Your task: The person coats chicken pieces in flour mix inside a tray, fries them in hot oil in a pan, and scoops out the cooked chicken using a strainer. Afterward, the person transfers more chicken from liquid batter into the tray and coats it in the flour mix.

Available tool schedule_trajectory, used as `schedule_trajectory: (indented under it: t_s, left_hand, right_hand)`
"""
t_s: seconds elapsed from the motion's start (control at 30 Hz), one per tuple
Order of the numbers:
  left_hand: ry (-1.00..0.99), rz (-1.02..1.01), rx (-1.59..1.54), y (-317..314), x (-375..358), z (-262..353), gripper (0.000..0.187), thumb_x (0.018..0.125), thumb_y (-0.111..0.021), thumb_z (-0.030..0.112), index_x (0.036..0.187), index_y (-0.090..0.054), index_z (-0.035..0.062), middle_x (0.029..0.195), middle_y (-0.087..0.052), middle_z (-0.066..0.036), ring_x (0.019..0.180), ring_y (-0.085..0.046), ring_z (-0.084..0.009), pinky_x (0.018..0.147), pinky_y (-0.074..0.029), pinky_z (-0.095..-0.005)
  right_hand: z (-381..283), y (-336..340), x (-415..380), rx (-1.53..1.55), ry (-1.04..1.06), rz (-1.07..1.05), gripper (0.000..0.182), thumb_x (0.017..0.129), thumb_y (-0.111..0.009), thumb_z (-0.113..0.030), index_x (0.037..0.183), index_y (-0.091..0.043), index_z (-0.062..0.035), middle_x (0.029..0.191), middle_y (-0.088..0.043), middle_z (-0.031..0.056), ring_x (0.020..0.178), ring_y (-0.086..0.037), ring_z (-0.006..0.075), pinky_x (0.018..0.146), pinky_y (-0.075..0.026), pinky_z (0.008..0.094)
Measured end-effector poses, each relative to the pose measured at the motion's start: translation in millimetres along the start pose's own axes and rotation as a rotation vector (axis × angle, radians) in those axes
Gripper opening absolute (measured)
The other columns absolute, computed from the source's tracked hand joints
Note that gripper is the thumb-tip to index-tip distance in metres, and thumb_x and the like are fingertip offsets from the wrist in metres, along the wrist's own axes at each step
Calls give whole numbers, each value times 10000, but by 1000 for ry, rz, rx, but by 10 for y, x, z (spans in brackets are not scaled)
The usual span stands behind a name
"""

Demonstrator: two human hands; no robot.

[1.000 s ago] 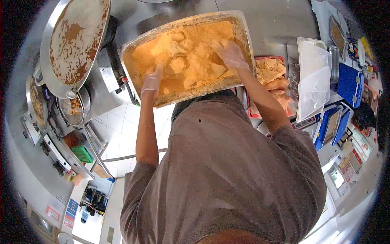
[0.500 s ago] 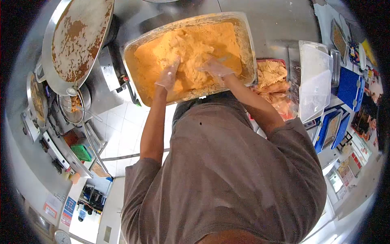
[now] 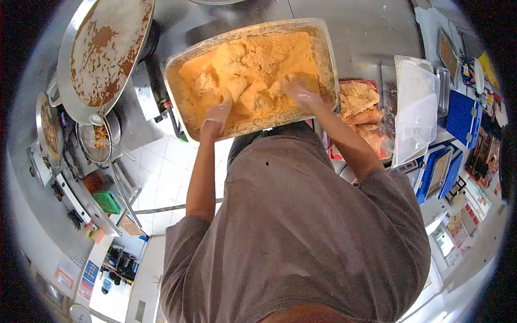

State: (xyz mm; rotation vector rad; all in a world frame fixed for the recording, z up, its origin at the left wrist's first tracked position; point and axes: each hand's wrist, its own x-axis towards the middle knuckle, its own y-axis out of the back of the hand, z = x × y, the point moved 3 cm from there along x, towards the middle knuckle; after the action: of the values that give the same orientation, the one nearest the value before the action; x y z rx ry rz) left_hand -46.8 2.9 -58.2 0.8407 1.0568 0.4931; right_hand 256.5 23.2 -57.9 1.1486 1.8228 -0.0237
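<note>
A rectangular metal tray (image 3: 329, 54) holds orange-yellow powder with lumpy coated pieces (image 3: 237, 86) heaped in its middle. Inside its lower left part is my left hand (image 3: 217, 114), in a clear glove; its fingers are mostly sunk in the powder beside a coated piece, and what they hold, if anything, is hidden. My right hand (image 3: 304, 96), also in a clear glove, is over the right part of the heap. Motion blurs its fingers, which look stretched out and apart, with nothing visible in them.
A large pan (image 3: 102, 54) of foamy brown liquid stands at the upper left, above a strainer (image 3: 97, 142) over a pot. Right of the tray are a red-rimmed container of raw meat pieces (image 3: 361, 110) and clear plastic lids (image 3: 414, 113). Blue containers (image 3: 463, 118) are farther right.
Both hands have moved down toward the tray's near edge and farther apart, my left hand to the left and my right hand to the right. The heap has spread, with a piece now at the left.
</note>
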Motion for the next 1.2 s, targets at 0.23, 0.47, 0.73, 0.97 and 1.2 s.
schedule_trajectory:
  t_s: [0.23,0.47,0.73,0.97,1.2]
  left_hand:
    - [-78,113,-563,-187,610,206,560,939,-448,65,1489,-378,141,1338,-577,-220,1177,-592,-371,987,-481,-418]
    - [-222,120,-507,420,325,54,280,974,-494,210,1169,-650,82,1095,-678,-222,979,-660,-354,826,-518,-434]
    - [387,410,-53,319,1155,-1121,362,937,-561,366,1168,-642,100,911,-701,-172,809,-681,-315,730,-528,-490]
    - [41,303,193,271,1554,-342,547,891,-575,239,1413,-480,107,905,-700,-104,802,-692,-307,746,-541,-496]
    - [-351,511,-628,698,885,-338,487,877,-592,180,1353,-545,89,939,-696,-206,952,-680,-341,830,-524,-447]
  right_hand:
    - [-55,-601,323,726,-101,-125,585,934,-587,-456,1363,-536,-62,1260,-619,160,1123,-589,243,977,-448,405]
    - [-640,146,-44,234,271,-36,470,898,-631,-423,1165,-651,-37,1125,-672,185,1014,-644,297,906,-489,421]
    - [-113,811,797,-186,70,386,646,951,-518,-558,1303,-582,-20,1269,-637,183,1239,-561,307,1050,-423,424]
    - [-818,3,827,323,47,16,923,829,-569,-723,1441,-461,-40,1550,-347,194,1407,-373,342,1119,-358,441]
    - [-600,172,761,84,433,-59,597,886,-644,-405,1384,-541,-92,1343,-585,126,1172,-564,238,998,-467,403]
